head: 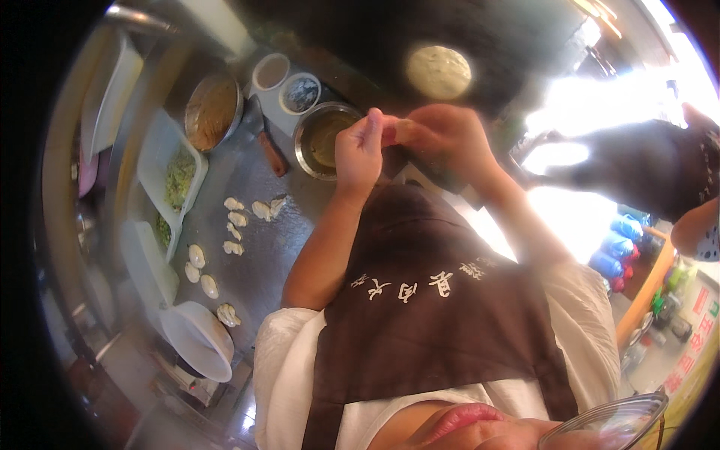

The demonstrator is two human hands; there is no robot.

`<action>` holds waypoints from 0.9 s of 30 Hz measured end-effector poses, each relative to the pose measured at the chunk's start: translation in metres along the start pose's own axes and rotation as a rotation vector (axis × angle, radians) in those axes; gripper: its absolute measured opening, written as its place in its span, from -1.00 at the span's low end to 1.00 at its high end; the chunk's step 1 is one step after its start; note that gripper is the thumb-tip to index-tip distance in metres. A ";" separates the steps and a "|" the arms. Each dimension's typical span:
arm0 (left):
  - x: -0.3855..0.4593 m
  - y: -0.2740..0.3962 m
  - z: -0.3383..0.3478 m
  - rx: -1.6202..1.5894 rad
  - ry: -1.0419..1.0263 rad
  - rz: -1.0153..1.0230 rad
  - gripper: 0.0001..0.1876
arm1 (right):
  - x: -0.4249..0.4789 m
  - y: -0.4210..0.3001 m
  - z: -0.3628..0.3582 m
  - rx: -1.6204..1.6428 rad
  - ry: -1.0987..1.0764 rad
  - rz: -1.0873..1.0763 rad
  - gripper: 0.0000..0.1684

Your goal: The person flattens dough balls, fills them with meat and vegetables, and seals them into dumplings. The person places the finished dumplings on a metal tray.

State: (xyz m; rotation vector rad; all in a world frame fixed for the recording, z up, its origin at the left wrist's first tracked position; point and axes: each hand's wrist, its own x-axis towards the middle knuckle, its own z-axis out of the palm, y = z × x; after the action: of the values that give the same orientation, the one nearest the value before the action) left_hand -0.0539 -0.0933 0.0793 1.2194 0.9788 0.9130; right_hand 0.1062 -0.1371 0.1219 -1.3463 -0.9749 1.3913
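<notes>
My left hand is raised in front of my dark apron, its thumb up and fingers curled inward. Meeting it at the fingertips is my right hand, bent at the wrist. Whether anything small is pinched between them cannot be made out. Just beyond the hands, a flat round of pale dough lies on a dark griddle. Partly behind my left hand stands a metal bowl of yellowish liquid, likely oil. A wooden-handled scraper rests to its left.
Several dough pieces lie on the metal worktop at left. Around them are a plastic tub of chopped greens, a bowl of brown paste, two small containers and a white bowl. Another person's arm shows at right.
</notes>
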 end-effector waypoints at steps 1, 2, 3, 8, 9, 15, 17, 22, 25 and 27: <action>0.013 -0.003 0.007 -0.012 -0.021 0.003 -0.79 | -0.001 0.000 -0.006 0.044 0.052 0.034 -0.80; 0.025 -0.006 0.014 -0.024 -0.043 0.005 -0.77 | -0.003 0.006 -0.016 0.027 0.067 -0.007 -0.78; 0.037 0.006 0.025 0.341 -0.083 0.219 -0.74 | -0.006 0.010 -0.025 0.075 0.120 -0.011 -0.77; 0.123 -0.007 0.069 1.095 -0.574 1.130 -0.59 | -0.028 0.024 -0.048 0.149 0.281 -0.018 -0.70; 0.132 -0.014 0.077 1.184 -0.619 1.056 -0.57 | -0.033 0.026 -0.054 0.148 0.307 -0.009 -0.70; 0.136 -0.072 0.119 1.257 -0.182 0.548 -0.43 | -0.046 0.045 -0.079 0.304 0.410 0.025 -0.68; 0.131 -0.087 0.144 1.075 0.086 0.388 -0.44 | -0.044 0.052 -0.087 0.383 0.411 -0.036 -0.69; 0.143 -0.052 0.116 0.944 -0.203 0.631 -0.49 | -0.037 0.039 -0.095 0.290 0.500 -0.132 -0.72; 0.148 -0.032 0.089 1.228 -0.662 0.727 -0.50 | -0.036 0.038 -0.089 0.348 0.417 -0.109 -0.72; 0.147 -0.036 0.084 1.339 -0.694 0.708 -0.49 | -0.038 0.035 -0.085 0.323 0.419 -0.071 -0.71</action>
State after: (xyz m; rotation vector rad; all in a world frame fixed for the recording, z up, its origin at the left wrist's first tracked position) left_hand 0.0746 0.0140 0.0347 2.8843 0.4866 0.1321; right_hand 0.1859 -0.1877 0.0913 -1.2729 -0.4908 1.0950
